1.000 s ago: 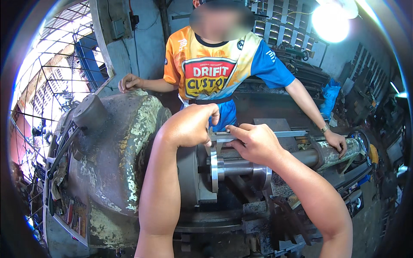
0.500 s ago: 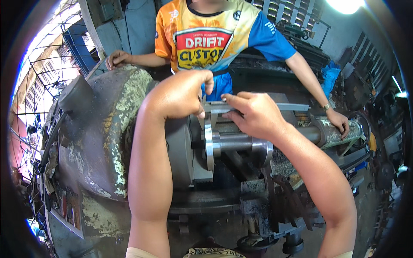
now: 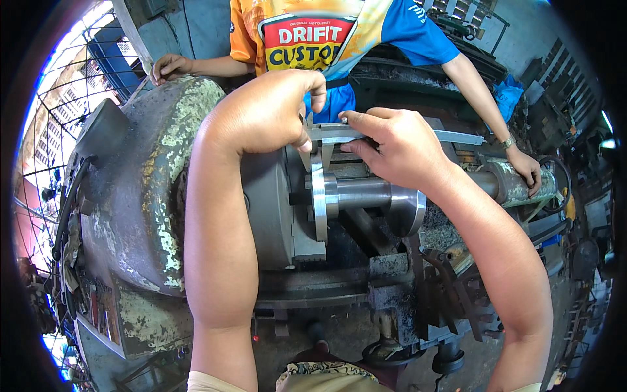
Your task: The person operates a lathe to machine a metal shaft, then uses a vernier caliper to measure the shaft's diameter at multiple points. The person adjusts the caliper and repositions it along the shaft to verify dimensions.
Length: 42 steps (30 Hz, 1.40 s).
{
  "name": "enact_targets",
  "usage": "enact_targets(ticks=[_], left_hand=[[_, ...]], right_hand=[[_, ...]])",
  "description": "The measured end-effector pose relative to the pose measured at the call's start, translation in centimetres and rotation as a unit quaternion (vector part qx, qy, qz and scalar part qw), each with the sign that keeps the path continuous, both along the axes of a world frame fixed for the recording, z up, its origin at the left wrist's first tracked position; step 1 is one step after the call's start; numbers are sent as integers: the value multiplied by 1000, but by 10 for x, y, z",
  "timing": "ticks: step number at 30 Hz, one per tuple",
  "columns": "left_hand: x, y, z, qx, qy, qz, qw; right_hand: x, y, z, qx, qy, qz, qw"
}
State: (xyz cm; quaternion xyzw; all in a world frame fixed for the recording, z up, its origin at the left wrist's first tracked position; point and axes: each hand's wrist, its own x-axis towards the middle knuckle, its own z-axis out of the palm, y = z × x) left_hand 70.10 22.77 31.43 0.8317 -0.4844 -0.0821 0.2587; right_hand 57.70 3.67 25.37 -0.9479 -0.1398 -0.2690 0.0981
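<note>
A long metal vernier caliper (image 3: 452, 136) lies across the top of a shiny turned metal spool (image 3: 362, 196). Its jaws point down on either side of the rim of the spool's left flange (image 3: 319, 206); whether both faces touch the metal I cannot tell. My left hand (image 3: 277, 112) is bent over the jaw end, thumb and fingers pinching it. Farther along, my right hand (image 3: 403, 145) grips the sliding part between thumb and forefinger. The spool sits in the lathe, beside the large grey chuck (image 3: 266, 209), and its right flange (image 3: 410, 214) shows below my right wrist.
Left of the chuck bulges the worn, paint-chipped headstock (image 3: 140, 176). Across the lathe stands a person in a colourful shirt (image 3: 307, 39), one hand on the headstock, the other on the tailstock (image 3: 516, 183). Below the spool is the carriage with its handwheel (image 3: 392, 353).
The view has tilted down slightly, so the lathe and my hands sit higher in the picture. Both hands keep their hold on the caliper at the left flange.
</note>
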Motion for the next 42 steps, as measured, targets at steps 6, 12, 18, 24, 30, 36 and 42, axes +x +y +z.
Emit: enact_targets(ticks=[6, 12, 18, 24, 30, 36, 42], left_hand=[[0, 0, -1, 14, -21, 11, 1000], [6, -1, 0, 39, 38, 1, 998], [12, -1, -2, 45, 76, -1, 996], [11, -1, 1, 69, 90, 17, 993], [8, 2, 4, 36, 120, 20, 992], [8, 3, 8, 54, 82, 14, 995], [8, 2, 5, 51, 75, 12, 996]], right_hand=[[2, -2, -3, 5, -5, 0, 1000], [4, -3, -2, -1, 5, -10, 1000], [3, -2, -1, 3, 2, -16, 1000], [1, -2, -2, -10, 13, -19, 1000], [2, -2, 0, -11, -14, -13, 1000], [1, 0, 1, -19, 1, -22, 1000], [0, 0, 0, -7, 4, -15, 1000]])
